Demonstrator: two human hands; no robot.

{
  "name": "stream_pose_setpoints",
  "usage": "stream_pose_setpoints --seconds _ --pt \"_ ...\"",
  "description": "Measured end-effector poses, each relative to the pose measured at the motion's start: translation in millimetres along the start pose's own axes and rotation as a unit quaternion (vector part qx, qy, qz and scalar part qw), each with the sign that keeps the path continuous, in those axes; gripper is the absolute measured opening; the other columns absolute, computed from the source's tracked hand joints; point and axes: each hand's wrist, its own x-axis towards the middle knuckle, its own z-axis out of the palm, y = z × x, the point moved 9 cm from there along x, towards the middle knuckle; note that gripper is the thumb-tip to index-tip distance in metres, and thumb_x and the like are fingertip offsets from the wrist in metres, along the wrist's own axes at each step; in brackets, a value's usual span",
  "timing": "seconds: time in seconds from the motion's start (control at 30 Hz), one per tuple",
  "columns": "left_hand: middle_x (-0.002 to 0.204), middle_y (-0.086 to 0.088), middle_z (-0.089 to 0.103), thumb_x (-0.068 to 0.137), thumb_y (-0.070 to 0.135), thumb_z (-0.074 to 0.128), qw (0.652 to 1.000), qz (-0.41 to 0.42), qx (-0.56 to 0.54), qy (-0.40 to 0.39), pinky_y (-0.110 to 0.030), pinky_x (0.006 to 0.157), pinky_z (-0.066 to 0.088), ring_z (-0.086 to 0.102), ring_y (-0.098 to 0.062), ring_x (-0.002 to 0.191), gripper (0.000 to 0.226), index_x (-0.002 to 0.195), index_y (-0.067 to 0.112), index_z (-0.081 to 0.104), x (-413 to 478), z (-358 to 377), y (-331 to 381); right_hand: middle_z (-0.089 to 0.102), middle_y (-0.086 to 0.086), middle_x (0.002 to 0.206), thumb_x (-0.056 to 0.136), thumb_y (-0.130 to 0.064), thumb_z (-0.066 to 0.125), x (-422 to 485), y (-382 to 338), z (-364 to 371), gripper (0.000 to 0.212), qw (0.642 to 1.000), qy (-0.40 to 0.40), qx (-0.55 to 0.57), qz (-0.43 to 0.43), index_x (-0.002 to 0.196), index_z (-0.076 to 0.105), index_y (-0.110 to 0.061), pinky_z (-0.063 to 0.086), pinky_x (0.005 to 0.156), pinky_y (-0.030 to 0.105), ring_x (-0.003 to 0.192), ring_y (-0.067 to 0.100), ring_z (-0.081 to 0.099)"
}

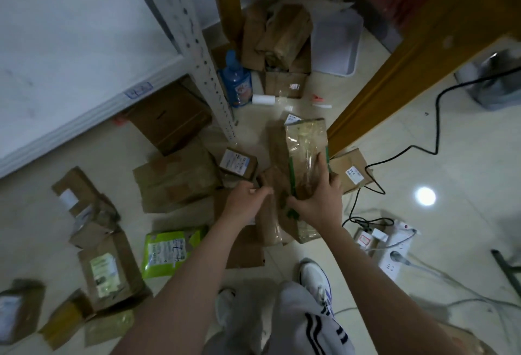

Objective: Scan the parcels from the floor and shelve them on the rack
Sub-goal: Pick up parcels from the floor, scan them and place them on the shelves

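- The pale tiled floor (pixel 439 140) fills most of the view, with brown parcels strewn across it.
- The white rack (pixel 84 53) sits at upper left, and its holed post (pixel 204 56) stands on the floor.
- A flat brown box (pixel 174 180) lies left of the hands, and a green bag (pixel 166 253) lies nearer the feet.
- The long parcel (pixel 306 151), brown with clear and green tape, is tilted over the central heap, beside a yellow wooden leg (pixel 375 106).
- The right hand (pixel 317 194) grips the long parcel's lower half, fingers wrapped across its front.
- The left hand (pixel 244 199) reaches in just beside it. It is blurred, so I cannot tell whether it pinches anything.
- A blue bottle (pixel 236 81) stands by the post.
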Motion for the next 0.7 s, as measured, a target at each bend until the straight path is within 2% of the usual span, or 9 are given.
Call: stream_pose_setpoints --seconds 0.07,0.1,0.2,0.27,0.33,0.43,0.53,0.6,0.7 --pt "0.116 -0.004 0.067 0.076 0.064 0.068 0.999 0.010 -0.035 0.003 -0.032 0.078 0.052 0.065 -0.019 0.102 0.069 0.124 0.014 0.059 -28.6 -13.5 17.8 0.035 0.006 0.134 0.059 -0.049 0.084 -21.3 -44.9 -35.8 0.127 0.998 0.017 0.051 -0.025 0.155 0.002 -0.044 0.045 0.101 0.046 0.127 0.035 0.040" --pt "0.118 -0.002 0.066 0.077 0.064 0.069 0.998 0.019 -0.067 0.005 -0.029 0.077 0.053 0.065 -0.016 0.101 0.071 0.127 0.015 0.057 -47.9 -21.7 30.3 0.033 0.001 0.130 0.060 -0.047 0.085 -33.8 -68.9 -54.7 0.125 0.996 0.027 0.073 -0.041 0.156 0.007 -0.041 0.044 0.101 0.041 0.126 0.030 0.040" --pt "0.119 0.013 0.058 0.090 0.044 0.071 0.989 0.047 -0.138 0.006 -0.009 0.059 0.047 0.058 -0.003 0.097 0.049 0.129 0.028 0.045 -116.1 -50.1 61.8 0.028 -0.009 0.128 0.061 -0.047 0.086 -78.6 -138.4 -110.8 0.121 0.988 0.041 0.134 -0.072 0.156 0.011 -0.039 0.041 0.102 0.036 0.124 0.018 0.038" --pt "0.130 0.011 0.055 0.089 0.038 0.073 0.984 0.072 -0.160 0.010 -0.005 0.058 0.047 0.056 -0.001 0.100 0.056 0.132 0.035 0.038 -162.6 -72.0 75.2 0.027 -0.013 0.129 0.062 -0.043 0.087 -111.7 -181.6 -146.6 0.121 0.983 0.034 0.159 -0.082 0.156 0.010 -0.042 0.038 0.101 0.032 0.121 0.008 0.033" --pt "0.124 0.019 0.054 0.085 0.027 0.078 0.978 0.122 -0.170 -0.007 -0.005 0.063 0.049 0.055 0.012 0.095 0.069 0.134 0.038 0.031 -209.9 -94.2 102.1 0.028 -0.016 0.128 0.064 -0.036 0.086 -143.9 -220.7 -183.3 0.119 0.979 0.034 0.181 -0.090 0.155 0.011 -0.044 0.037 0.099 0.028 0.119 0.005 0.032" --pt "0.138 0.017 0.050 0.064 0.025 0.094 0.969 0.188 -0.151 -0.055 -0.020 0.086 0.057 0.057 0.009 0.113 0.101 0.139 0.047 0.030 -273.5 -122.4 138.6 0.032 -0.013 0.128 0.066 -0.030 0.086 -192.8 -273.7 -233.5 0.112 0.970 0.052 0.218 -0.100 0.151 0.015 -0.051 0.040 0.099 0.031 0.122 0.005 0.034" --pt "0.149 0.019 0.043 0.049 0.049 0.099 0.961 0.262 -0.083 -0.018 -0.044 0.106 0.050 0.046 -0.006 0.136 0.117 0.140 0.063 0.028 -336.0 -157.4 181.3 0.036 -0.011 0.131 0.067 -0.035 0.087 -236.4 -323.7 -277.2 0.109 0.955 0.086 0.255 -0.124 0.153 0.020 -0.045 0.042 0.107 0.038 0.128 0.008 0.037" --pt "0.149 0.020 0.040 0.049 0.055 0.096 0.956 0.284 -0.075 0.012 -0.046 0.112 0.044 0.042 -0.008 0.139 0.119 0.146 0.057 0.026 -371.7 -182.5 200.7 0.039 -0.015 0.138 0.070 -0.035 0.086 -265.4 -353.7 -300.7 0.105 0.934 0.106 0.303 -0.155 0.154 0.024 -0.040 0.040 0.111 0.041 0.134 0.009 0.039" --pt "0.141 0.018 0.045 0.066 0.039 0.091 0.945 0.293 -0.145 0.026 -0.041 0.110 0.045 0.045 -0.010 0.134 0.106 0.151 0.043 0.028 -424.6 -210.7 217.3 0.044 -0.017 0.146 0.077 -0.033 0.084 -305.5 -386.9 -334.6 0.094 0.901 0.110 0.381 -0.172 0.153 0.029 -0.038 0.042 0.111 0.044 0.135 0.007 0.043"
